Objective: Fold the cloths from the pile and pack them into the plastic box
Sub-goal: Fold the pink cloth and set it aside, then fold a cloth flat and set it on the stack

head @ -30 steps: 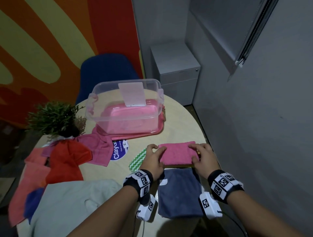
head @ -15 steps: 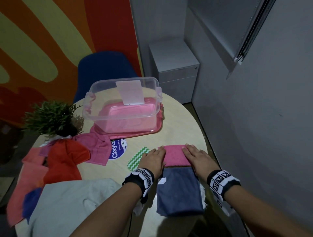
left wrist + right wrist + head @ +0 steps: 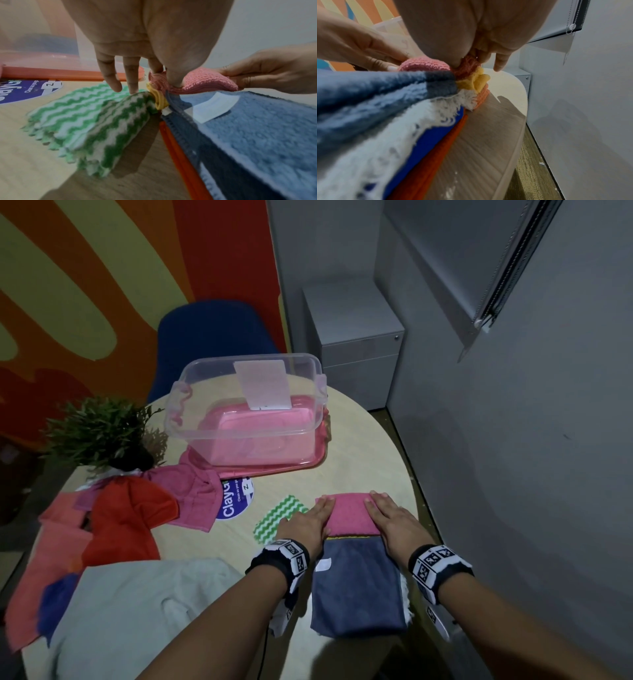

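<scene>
Change: both my hands have slid back from the far ends of the folded pink terry cloth [image 3: 349, 517] to lie along its sides.
Left hand: my left hand [image 3: 306, 525] lies flat, fingers straight, thumb pressing the pink cloth's left edge.
Right hand: my right hand [image 3: 394, 522] rests flat on its right edge, fingers straight.
Cloth: it sits on the far end of a folded grey-blue towel [image 3: 358, 587] topping a stack on the round wooden tabletop [image 3: 359, 467].
Beside: a green-and-white zigzag cloth [image 3: 277, 515] lies under my left fingers.
Box: the clear plastic box [image 3: 246, 409] stands beyond, on a pink lid.
Pile: loose red, pink and grey cloths [image 3: 126, 525] lie left.
</scene>
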A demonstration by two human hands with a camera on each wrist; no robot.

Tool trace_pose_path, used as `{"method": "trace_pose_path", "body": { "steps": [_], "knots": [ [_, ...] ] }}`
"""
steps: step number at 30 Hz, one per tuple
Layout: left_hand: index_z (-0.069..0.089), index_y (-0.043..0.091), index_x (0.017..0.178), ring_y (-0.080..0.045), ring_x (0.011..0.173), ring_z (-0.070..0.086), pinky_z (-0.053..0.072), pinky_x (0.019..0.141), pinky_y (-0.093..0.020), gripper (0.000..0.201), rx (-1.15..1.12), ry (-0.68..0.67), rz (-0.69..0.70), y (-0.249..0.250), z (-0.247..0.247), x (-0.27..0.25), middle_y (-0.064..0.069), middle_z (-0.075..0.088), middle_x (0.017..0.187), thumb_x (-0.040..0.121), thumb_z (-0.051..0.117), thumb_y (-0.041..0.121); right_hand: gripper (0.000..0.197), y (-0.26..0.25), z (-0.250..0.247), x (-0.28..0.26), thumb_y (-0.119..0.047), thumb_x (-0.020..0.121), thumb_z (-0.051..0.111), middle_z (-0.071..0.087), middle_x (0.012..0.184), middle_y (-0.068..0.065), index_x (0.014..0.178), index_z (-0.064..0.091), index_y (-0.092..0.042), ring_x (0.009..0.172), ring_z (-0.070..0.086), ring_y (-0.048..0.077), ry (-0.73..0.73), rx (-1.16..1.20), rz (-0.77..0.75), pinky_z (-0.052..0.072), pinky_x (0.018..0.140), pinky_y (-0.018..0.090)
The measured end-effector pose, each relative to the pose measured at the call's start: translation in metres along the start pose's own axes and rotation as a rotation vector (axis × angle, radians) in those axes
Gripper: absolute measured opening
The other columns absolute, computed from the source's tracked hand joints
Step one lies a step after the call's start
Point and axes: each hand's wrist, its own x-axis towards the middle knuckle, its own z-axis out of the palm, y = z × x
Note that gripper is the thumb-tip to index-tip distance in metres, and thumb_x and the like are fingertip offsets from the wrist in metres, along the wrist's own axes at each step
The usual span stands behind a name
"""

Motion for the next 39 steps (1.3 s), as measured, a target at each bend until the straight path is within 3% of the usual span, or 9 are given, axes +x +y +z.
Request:
{"method": "trace_pose_path", "body": {
  "steps": [7, 10, 16, 18, 24, 28, 31, 35, 39],
  "knots": [
    [0.014, 0.027, 0.154, -0.03, 0.129, 0.039, 0.035, 0.103, -0.047, 0.074, 0.059, 0.156, 0.047, 0.011, -0.016, -0.011, 0.004, 0.019, 0.161, 0.091, 0.054, 0.03, 0.073, -0.018, -0.017, -0.001, -0.022, 0.088, 0.054, 0.023, 0.161, 0.006, 0.155, 0.024, -0.021, 0.149, 0.02, 0.026, 0.112, -0.037, 0.067, 0.021, 0.122, 0.041],
    [0.017, 0.026, 0.154, -0.028, 0.136, 0.032, 0.032, 0.108, -0.048, 0.069, 0.013, 0.227, 0.088, 0.009, -0.022, -0.022, 0.005, 0.013, 0.163, 0.094, 0.051, 0.026, 0.074, -0.026, -0.025, -0.005, -0.024, 0.085, 0.057, 0.028, 0.159, 0.005, 0.153, 0.029, -0.02, 0.148, 0.023, 0.025, 0.142, -0.065, 0.091, 0.023, 0.12, 0.043],
    [0.024, 0.027, 0.151, -0.025, 0.138, 0.031, 0.032, 0.109, -0.045, 0.062, -0.073, 0.341, 0.129, -0.02, -0.023, -0.058, 0.003, 0.015, 0.163, 0.094, 0.049, 0.026, 0.045, -0.064, -0.029, -0.018, -0.016, 0.085, 0.057, 0.049, 0.145, 0.008, 0.13, 0.059, -0.018, 0.133, 0.045, 0.029, 0.439, -0.029, 0.043, 0.035, 0.114, 0.044],
    [0.029, 0.027, 0.149, -0.023, 0.138, 0.032, 0.032, 0.108, -0.043, 0.056, -0.083, 0.335, 0.108, -0.045, -0.017, -0.075, 0.003, 0.022, 0.16, 0.095, 0.047, 0.027, 0.038, -0.09, -0.026, -0.022, -0.016, 0.084, 0.059, 0.053, 0.14, 0.009, 0.121, 0.064, -0.018, 0.126, 0.05, 0.031, 0.468, -0.025, 0.018, 0.039, 0.111, 0.043],
    [0.053, 0.032, 0.126, -0.021, 0.117, 0.047, 0.038, 0.096, -0.037, 0.033, -0.049, 0.314, -0.046, -0.157, 0.013, -0.139, 0.004, 0.05, 0.128, 0.095, 0.045, 0.031, 0.024, -0.177, 0.013, -0.021, -0.017, 0.083, 0.06, 0.061, 0.122, 0.008, 0.105, 0.07, -0.014, 0.112, 0.056, 0.03, 0.359, -0.022, -0.117, 0.047, 0.097, 0.04],
    [0.06, 0.027, 0.104, -0.021, 0.104, 0.053, 0.046, 0.087, -0.035, 0.019, -0.181, 0.367, -0.169, -0.227, 0.033, -0.183, 0.002, 0.053, 0.11, 0.091, 0.046, 0.027, 0.025, -0.227, 0.048, -0.011, -0.02, 0.091, 0.052, 0.059, 0.117, 0.006, 0.112, 0.066, -0.015, 0.111, 0.053, 0.025, 0.202, 0.001, -0.159, 0.041, 0.093, 0.032],
    [0.058, 0.023, 0.101, -0.024, 0.102, 0.056, 0.047, 0.087, -0.037, 0.013, -0.306, 0.341, -0.225, -0.262, 0.05, -0.208, -0.001, 0.053, 0.104, 0.091, 0.051, 0.029, 0.027, -0.262, 0.072, -0.008, -0.023, 0.095, 0.049, 0.059, 0.12, 0.005, 0.118, 0.063, -0.018, 0.113, 0.055, 0.025, 0.079, 0.058, -0.161, 0.043, 0.095, 0.032],
    [0.053, 0.028, 0.123, -0.018, 0.112, 0.055, 0.042, 0.092, -0.028, 0.053, -0.304, 0.184, -0.145, -0.276, 0.069, -0.226, 0.004, 0.056, 0.118, 0.079, 0.061, 0.057, 0.037, -0.301, 0.094, -0.007, -0.027, 0.092, 0.046, 0.058, 0.132, 0.004, 0.124, 0.064, -0.019, 0.121, 0.054, 0.024, -0.042, 0.117, -0.214, 0.041, 0.101, 0.031],
    [0.044, 0.036, 0.135, -0.018, 0.124, 0.046, 0.037, 0.103, -0.036, 0.084, -0.207, 0.086, -0.075, -0.273, 0.074, -0.234, 0.008, 0.047, 0.134, 0.061, 0.059, 0.073, 0.032, -0.324, 0.111, -0.003, -0.025, 0.088, 0.051, 0.047, 0.147, -0.004, 0.113, 0.071, -0.025, 0.129, 0.051, 0.02, -0.107, 0.095, -0.237, 0.04, 0.107, 0.029]
  ]
}}
